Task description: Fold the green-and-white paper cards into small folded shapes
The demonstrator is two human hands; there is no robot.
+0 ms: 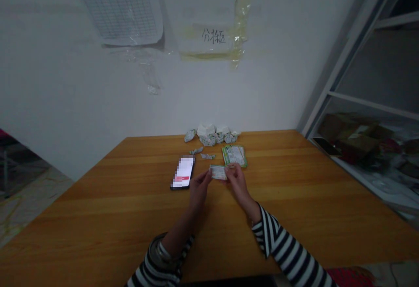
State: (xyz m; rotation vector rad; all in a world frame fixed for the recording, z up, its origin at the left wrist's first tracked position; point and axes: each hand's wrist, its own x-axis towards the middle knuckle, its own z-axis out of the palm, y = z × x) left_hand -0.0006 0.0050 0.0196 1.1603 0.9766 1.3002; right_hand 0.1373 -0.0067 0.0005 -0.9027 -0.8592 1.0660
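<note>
Between both hands, just above the wooden table (pixel 278 226), is a small flat packet (pixel 218 172), pale with printed lines and a green edge. My left hand (pixel 199 187) pinches its left end. Its right end is gripped by the fingers of my right hand (pixel 237 181). Right behind the packet lies a green-and-white printed stack (pixel 235 154), flat on the table. A phone (pixel 183 172) with a lit screen rests to the left of my left hand. The packet's exact kind is too small to make out.
Crumpled printed wrappers (pixel 212 138) are bunched with white tissue-like wads (pixel 206 129) at the table's back edge. Two torn strips (pixel 207 156) lie in front of them. A white wall rises behind; a framed glass partition (pixel 376 73) stands at right.
</note>
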